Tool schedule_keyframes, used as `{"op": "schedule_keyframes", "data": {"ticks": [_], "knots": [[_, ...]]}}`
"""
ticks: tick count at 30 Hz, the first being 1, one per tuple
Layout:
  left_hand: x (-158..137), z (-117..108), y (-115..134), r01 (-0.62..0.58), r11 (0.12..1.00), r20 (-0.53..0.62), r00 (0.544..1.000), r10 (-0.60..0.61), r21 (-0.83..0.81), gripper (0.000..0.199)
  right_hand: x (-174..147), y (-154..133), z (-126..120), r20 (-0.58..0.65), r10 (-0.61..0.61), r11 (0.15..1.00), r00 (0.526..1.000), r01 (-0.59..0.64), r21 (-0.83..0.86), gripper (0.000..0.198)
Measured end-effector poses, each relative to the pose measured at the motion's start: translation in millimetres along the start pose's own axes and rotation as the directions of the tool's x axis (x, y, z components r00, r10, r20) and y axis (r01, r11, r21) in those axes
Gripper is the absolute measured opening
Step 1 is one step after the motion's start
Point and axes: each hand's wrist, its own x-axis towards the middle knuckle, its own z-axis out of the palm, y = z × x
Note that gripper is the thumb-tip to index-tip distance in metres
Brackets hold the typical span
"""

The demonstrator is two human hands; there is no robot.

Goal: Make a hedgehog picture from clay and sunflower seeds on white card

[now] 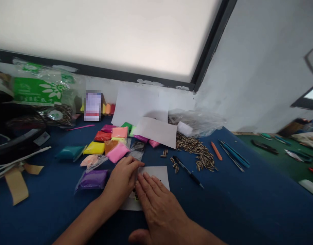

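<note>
A small sheet of white paper (161, 173) lies on the blue table under both hands. My right hand (160, 206) rests flat over its middle, fingers stretched and side by side, thumb apart. Against the left part of the sheet is my left hand (123, 178), its fingers loosely bent and reaching to the right, the fingertips partly hidden. Small dark and yellow-green marks or bits (136, 196) show between the hands; I cannot make out what they are. Left of my left hand sits a purple clay packet (92, 179). A black pen (189, 172) lies to the right of the sheet.
Several colourful clay packets (118, 152) cluster behind my hands. Sunflower seeds (194, 149) are heaped at the back right, beside an orange tool (216, 151) and blue tweezers (234, 154). A seed bag (39, 92) and tape strips (16, 185) are at left; larger paper (141, 103) leans behind.
</note>
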Motion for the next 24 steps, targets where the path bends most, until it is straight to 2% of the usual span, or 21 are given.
{"op": "schedule_keyframes", "data": {"ticks": [6,12,14,17,24], "knots": [[0,0,-1,-0.01,1.0,-0.004,1.0,0.01,-0.008,0.036,-3,4,-10,-0.071,-0.011,0.997,0.997,0.006,-0.072,0.083],[-1,0,-3,-0.001,1.0,-0.054,0.999,0.002,0.019,0.035,-8,38,-31,-0.218,0.23,0.934,0.948,-0.278,-0.222,0.051],[-1,-1,-3,-0.003,1.0,-0.055,0.998,0.004,0.007,0.035,-10,51,-30,-0.211,0.245,0.917,0.946,-0.297,-0.267,0.055],[0,-4,-1,0.002,1.0,0.007,1.0,-0.002,0.001,0.033,-12,61,-26,-0.204,0.253,0.909,0.946,-0.305,-0.285,0.06],[2,-10,3,0.037,0.997,0.066,0.997,-0.041,0.064,0.026,-13,60,-27,-0.178,0.248,0.93,0.952,-0.286,-0.232,0.058]]}}
